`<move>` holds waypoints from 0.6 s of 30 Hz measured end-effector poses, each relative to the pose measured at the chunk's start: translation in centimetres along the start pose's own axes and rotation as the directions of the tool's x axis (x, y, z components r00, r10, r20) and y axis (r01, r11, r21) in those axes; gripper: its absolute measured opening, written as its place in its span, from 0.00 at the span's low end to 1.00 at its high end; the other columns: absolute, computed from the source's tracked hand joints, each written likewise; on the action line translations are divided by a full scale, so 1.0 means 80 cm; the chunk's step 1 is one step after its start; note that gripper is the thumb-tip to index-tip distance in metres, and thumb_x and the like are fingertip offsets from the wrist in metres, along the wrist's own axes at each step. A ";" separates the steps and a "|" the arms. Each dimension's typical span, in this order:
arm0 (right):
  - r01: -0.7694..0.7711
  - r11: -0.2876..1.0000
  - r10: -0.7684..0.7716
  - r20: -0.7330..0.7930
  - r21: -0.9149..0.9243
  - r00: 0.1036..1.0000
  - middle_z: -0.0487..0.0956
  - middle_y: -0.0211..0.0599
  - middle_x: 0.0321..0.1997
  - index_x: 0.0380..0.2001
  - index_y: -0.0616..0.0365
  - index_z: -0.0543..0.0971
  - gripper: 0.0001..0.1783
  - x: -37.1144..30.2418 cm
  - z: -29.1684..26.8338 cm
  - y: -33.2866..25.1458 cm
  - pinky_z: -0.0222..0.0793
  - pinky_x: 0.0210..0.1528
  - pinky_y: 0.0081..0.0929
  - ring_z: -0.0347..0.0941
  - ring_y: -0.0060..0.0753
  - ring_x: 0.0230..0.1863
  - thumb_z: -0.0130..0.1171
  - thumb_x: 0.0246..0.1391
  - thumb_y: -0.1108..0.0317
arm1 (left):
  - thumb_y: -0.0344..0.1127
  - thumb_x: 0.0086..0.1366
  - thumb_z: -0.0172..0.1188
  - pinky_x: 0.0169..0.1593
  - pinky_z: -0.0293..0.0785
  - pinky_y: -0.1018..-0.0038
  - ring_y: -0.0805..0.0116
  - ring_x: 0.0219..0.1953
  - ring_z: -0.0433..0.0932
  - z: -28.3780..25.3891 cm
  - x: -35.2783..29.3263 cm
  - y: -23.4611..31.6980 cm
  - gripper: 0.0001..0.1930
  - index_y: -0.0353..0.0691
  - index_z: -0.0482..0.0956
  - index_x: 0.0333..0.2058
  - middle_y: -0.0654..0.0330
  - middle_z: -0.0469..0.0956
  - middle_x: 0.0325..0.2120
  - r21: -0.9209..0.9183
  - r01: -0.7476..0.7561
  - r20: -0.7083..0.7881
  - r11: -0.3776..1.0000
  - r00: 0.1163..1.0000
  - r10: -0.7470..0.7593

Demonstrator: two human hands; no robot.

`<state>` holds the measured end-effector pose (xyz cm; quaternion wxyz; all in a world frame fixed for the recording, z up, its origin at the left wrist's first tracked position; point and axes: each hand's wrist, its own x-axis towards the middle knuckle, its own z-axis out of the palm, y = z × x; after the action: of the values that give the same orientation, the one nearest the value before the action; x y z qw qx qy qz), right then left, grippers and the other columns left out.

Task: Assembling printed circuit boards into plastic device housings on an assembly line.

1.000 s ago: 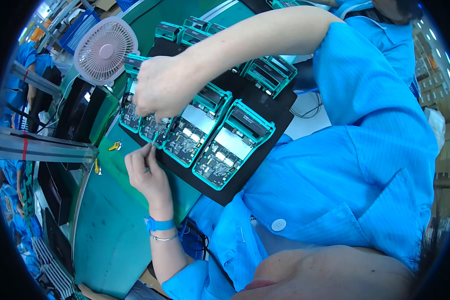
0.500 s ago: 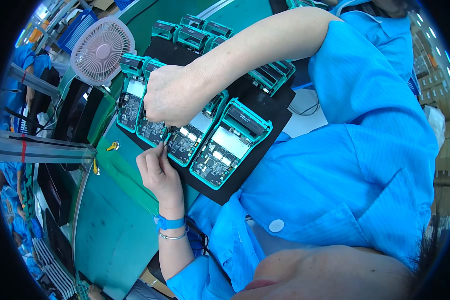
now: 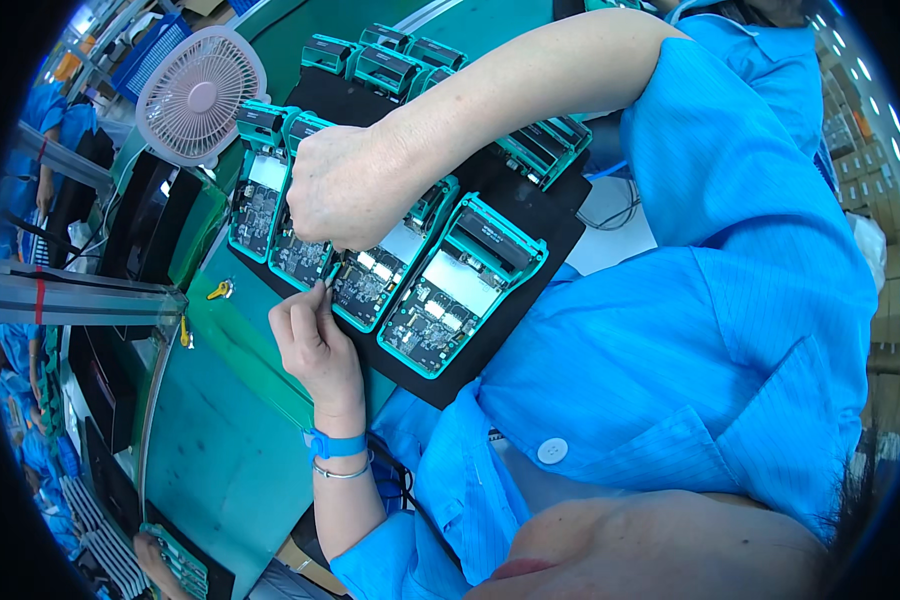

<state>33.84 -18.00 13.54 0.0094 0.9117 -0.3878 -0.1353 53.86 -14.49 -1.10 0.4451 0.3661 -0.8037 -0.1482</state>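
Several teal-framed handheld device housings with exposed circuit boards (image 3: 435, 318) lie in a row on a black mat (image 3: 560, 230). My left hand (image 3: 315, 340), wearing a blue wrist strap (image 3: 337, 445), pinches at the lower edge of the row, between two housings. A thin piece shows at its fingertips, too small to name. Just above, my right hand (image 3: 345, 190) is curled into a fist over the same two housings (image 3: 302, 258). Its fingers point down and away, so whatever they hold is hidden. My right forearm crosses over the housings behind.
A pink fan (image 3: 202, 95) stands at the far left of the green table (image 3: 220, 430). Yellow knobs (image 3: 220, 290) sit near a metal post (image 3: 90, 300). More teal housings (image 3: 385, 72) fill the back of the mat. At lower left, another person's hand (image 3: 155, 562) touches a green board.
Both my hands stay almost where they were, with only slight finger movement. At lower left, another person's hand and a green board have come further into view.
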 end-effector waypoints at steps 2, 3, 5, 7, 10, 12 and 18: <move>0.007 1.000 -0.007 -0.006 0.001 1.000 0.85 0.46 0.30 0.30 0.61 0.86 0.12 0.002 -0.001 -0.002 0.80 0.32 0.44 0.84 0.50 0.33 0.64 0.42 0.66 | 0.18 0.62 0.66 0.39 0.77 0.68 0.60 0.35 0.79 0.000 -0.002 -0.001 0.07 0.34 0.82 0.38 0.54 0.76 0.35 0.001 0.005 -0.001 1.000 1.000 -0.005; 0.020 0.999 -0.019 0.019 -0.030 1.000 0.85 0.44 0.30 0.31 0.59 0.86 0.11 0.004 -0.002 -0.004 0.81 0.32 0.42 0.85 0.46 0.34 0.64 0.49 0.63 | 0.18 0.62 0.66 0.39 0.77 0.68 0.60 0.36 0.79 -0.002 -0.003 -0.001 0.07 0.34 0.82 0.38 0.54 0.76 0.35 0.005 0.009 -0.002 1.000 1.000 -0.009; 0.003 0.998 0.000 0.049 -0.065 0.999 0.86 0.41 0.29 0.33 0.57 0.86 0.12 0.001 0.004 0.001 0.81 0.32 0.41 0.85 0.42 0.34 0.65 0.55 0.60 | 0.18 0.62 0.66 0.39 0.77 0.68 0.60 0.36 0.79 0.007 0.000 -0.004 0.07 0.34 0.82 0.38 0.54 0.76 0.35 -0.011 -0.003 0.005 1.000 1.000 0.003; 0.034 0.996 -0.033 0.003 -0.080 0.999 0.85 0.40 0.30 0.32 0.59 0.85 0.11 -0.001 0.010 0.003 0.82 0.32 0.41 0.85 0.43 0.35 0.65 0.53 0.62 | 0.18 0.62 0.66 0.39 0.77 0.68 0.60 0.36 0.79 0.009 0.001 -0.003 0.07 0.34 0.82 0.38 0.54 0.76 0.35 -0.015 -0.003 0.008 1.000 1.000 0.003; 0.063 0.990 -0.070 -0.049 -0.123 0.996 0.84 0.41 0.32 0.31 0.61 0.84 0.10 0.002 0.016 0.003 0.82 0.31 0.40 0.85 0.44 0.35 0.65 0.50 0.66 | 0.19 0.62 0.66 0.38 0.77 0.68 0.60 0.36 0.79 0.005 0.000 0.001 0.06 0.33 0.82 0.38 0.55 0.76 0.35 -0.004 0.009 0.006 1.000 1.000 -0.009; 0.076 0.988 -0.084 -0.052 -0.132 0.995 0.84 0.41 0.33 0.31 0.62 0.83 0.09 0.001 0.018 0.002 0.82 0.31 0.39 0.85 0.44 0.35 0.65 0.49 0.67 | 0.19 0.63 0.66 0.38 0.77 0.68 0.60 0.36 0.79 0.004 -0.001 0.003 0.06 0.33 0.82 0.38 0.55 0.76 0.35 -0.005 0.038 0.016 0.999 0.999 -0.038; 0.116 0.984 -0.125 -0.054 -0.134 0.991 0.85 0.43 0.35 0.31 0.62 0.83 0.08 0.004 0.020 0.002 0.82 0.30 0.38 0.85 0.44 0.36 0.65 0.49 0.68 | 0.19 0.63 0.65 0.38 0.77 0.68 0.60 0.35 0.79 0.005 -0.002 0.001 0.06 0.33 0.82 0.38 0.55 0.76 0.35 -0.007 0.033 0.011 0.999 0.999 -0.033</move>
<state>33.52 -18.25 11.92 0.0730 0.9347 -0.3217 -0.1325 53.53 -14.36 -1.39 0.4397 0.3769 -0.7993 -0.1603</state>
